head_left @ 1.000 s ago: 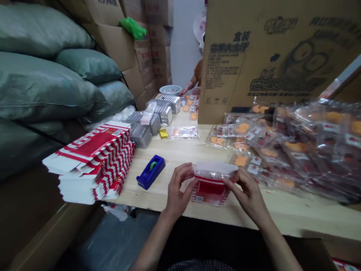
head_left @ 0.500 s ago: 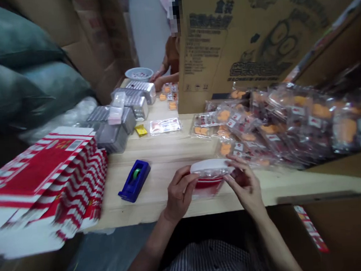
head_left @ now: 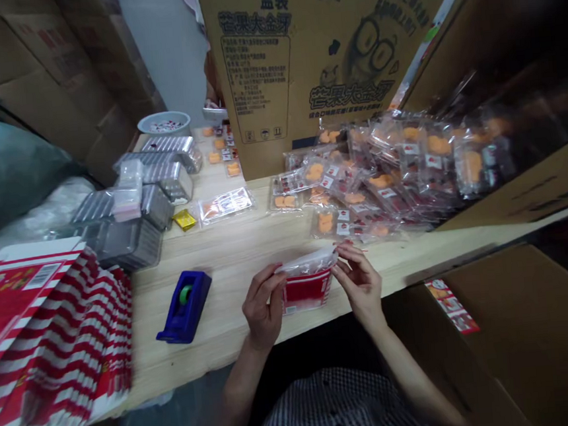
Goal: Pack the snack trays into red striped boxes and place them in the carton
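A red-and-white packet [head_left: 305, 292] with a clear plastic top is upright at the table's front edge, between my two hands. My left hand [head_left: 263, 304] pinches its upper left corner between thumb and fingers. At the upper right corner, my right hand [head_left: 360, 284] has its thumb and fingertips closed on the plastic edge. What lies inside the packet cannot be made out. To the left of my left hand stands a blue tape dispenser [head_left: 185, 308] with a green-centred roll.
Striped red-and-white flat cartons [head_left: 76, 337] are stacked at left, near grey plastic cases [head_left: 122, 244] and a yellow sachet [head_left: 184, 220]. Clear packets with orange pieces [head_left: 385, 181] pile up at right, before a large cardboard box [head_left: 266, 122]. Behind it, a person's hand [head_left: 212, 105] shows.
The view has shifted right and down. The packet's white top flap, raised before, no longer shows, and its red front is more visible. Both hands still hold it.
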